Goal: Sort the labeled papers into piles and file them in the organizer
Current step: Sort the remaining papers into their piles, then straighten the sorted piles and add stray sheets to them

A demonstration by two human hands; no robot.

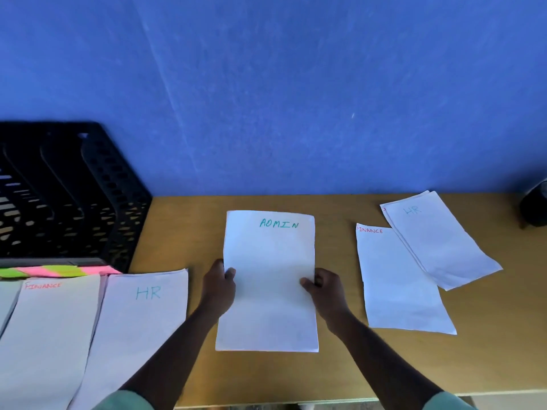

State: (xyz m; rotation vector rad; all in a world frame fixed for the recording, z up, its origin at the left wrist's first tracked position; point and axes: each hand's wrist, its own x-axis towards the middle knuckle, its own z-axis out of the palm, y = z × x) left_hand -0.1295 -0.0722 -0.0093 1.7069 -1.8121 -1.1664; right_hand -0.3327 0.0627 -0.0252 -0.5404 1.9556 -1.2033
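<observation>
A white paper marked ADMIN is in the middle of the wooden table. My left hand grips its left edge and my right hand grips its right edge, thumbs on top. To the left lie a pile marked HR and a pile marked FINANCE. On the right lie a loose FINANCE sheet and, partly over it, an HR sheet. The black mesh organizer stands at the back left.
Pink and green sticky notes lie in front of the organizer. A dark object sits at the far right edge of the table. A blue wall rises right behind the table. The table's front edge runs near my forearms.
</observation>
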